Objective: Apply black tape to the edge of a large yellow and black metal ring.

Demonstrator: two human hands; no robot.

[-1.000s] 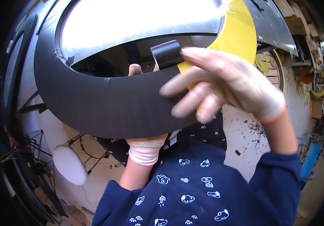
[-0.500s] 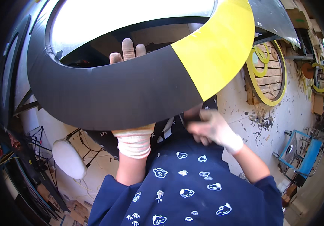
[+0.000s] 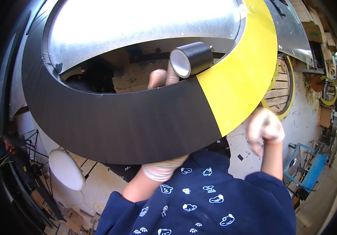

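A wide ring, part black (image 3: 117, 125) and part yellow (image 3: 244, 74), lies across the front of the view. My gloved left hand (image 3: 158, 78) reaches up from beneath it, so the ring hides most of the palm. Its fingers show in the ring's opening, closed against a roll of wide black tape (image 3: 199, 56) with a pale core. The roll sits at the inner edge, by the black-yellow border. Just outside the yellow part's lower right edge is my gloved right hand (image 3: 265, 127), apart from the ring. Motion blurs its bent fingers.
A shiny metal surface (image 3: 145, 21) lies beyond the ring's near band. To the right, a yellow-edged ring (image 3: 290, 98) rests on a wooden pallet, near a blue-framed cart (image 3: 311, 166). A round white seat (image 3: 66, 170) stands at lower left.
The tape roll has come into view in the ring's opening at my left hand, whose fingers were stretched up before. My right hand has moved right, and the ring sits lower in view.
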